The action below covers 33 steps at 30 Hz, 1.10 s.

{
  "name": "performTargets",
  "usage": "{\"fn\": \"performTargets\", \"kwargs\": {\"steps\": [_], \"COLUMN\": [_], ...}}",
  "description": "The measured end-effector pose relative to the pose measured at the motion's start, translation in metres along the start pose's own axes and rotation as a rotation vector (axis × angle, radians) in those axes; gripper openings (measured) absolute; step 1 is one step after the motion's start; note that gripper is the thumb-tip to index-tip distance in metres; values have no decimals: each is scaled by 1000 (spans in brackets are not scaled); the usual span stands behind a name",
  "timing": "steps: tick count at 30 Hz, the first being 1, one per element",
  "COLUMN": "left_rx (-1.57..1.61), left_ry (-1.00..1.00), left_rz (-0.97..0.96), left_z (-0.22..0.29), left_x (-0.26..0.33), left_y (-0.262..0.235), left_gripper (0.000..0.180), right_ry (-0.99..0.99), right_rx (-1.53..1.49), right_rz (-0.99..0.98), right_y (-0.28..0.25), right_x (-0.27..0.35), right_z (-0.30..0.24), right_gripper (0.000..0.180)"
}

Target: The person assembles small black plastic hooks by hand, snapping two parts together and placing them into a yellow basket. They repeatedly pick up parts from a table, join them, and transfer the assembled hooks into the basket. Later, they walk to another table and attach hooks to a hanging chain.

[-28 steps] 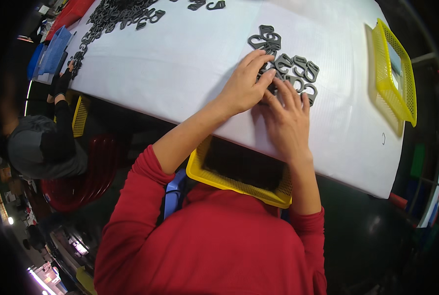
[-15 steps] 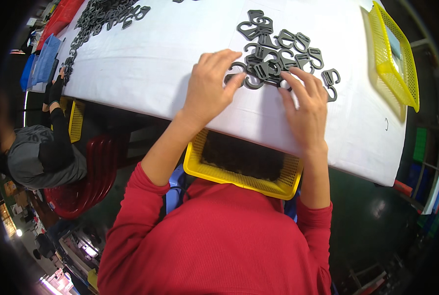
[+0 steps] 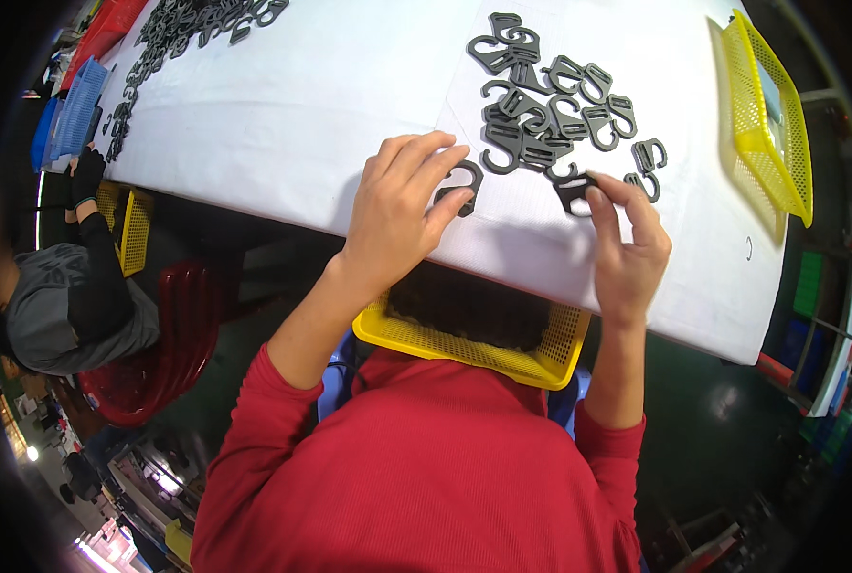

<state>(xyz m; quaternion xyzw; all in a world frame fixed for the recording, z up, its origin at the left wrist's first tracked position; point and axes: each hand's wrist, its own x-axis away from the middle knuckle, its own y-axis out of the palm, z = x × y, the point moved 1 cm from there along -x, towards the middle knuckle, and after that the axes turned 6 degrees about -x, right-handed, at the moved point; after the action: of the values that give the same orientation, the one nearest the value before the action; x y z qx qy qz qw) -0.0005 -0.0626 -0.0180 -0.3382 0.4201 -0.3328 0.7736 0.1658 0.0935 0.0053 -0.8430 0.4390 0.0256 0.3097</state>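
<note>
On the white-covered table, my right hand (image 3: 631, 239) pinches one black plastic hook (image 3: 573, 196) between thumb and forefinger, at the near edge of a loose pile of black plastic hooks (image 3: 541, 148). Left of that pile, my left hand (image 3: 397, 201) has thumb and forefinger curved round another black hook (image 3: 469, 186), whose near side is partly covered by the fingers. Each hook pairs a slotted end with an open curl. A pair of hooks (image 3: 648, 155) lies a little apart, to the right of the pile.
A yellow basket (image 3: 746, 115) stands at the table's right edge. Another yellow basket (image 3: 426, 341), dark inside, is at my lap below the table edge. A larger heap of black hooks (image 3: 173, 33) lies far left. A co-worker (image 3: 82, 296) sits at the left.
My right hand has drawn a hook toward me and right, out of the pile. My left hand has lowered slightly, with a hook now apart from the pile at its fingers.
</note>
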Motion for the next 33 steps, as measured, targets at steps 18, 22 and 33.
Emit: {"fn": "performTargets", "kwargs": {"steps": [18,22,33], "left_rx": [-20,36,298], "left_ry": [40,-8,-133], "left_rz": [-39,16,-87], "left_z": [9,5,14], "left_x": [-31,-32,-33], "left_y": [24,25,4], "left_gripper": [61,65,17], "right_ry": [-358,-367,20], "right_rx": [474,465,45], "right_rz": [-107,-121,-124], "right_y": [33,30,-6], "right_x": [-13,-10,-2], "right_z": [14,15,-6], "right_gripper": [29,26,10]}}
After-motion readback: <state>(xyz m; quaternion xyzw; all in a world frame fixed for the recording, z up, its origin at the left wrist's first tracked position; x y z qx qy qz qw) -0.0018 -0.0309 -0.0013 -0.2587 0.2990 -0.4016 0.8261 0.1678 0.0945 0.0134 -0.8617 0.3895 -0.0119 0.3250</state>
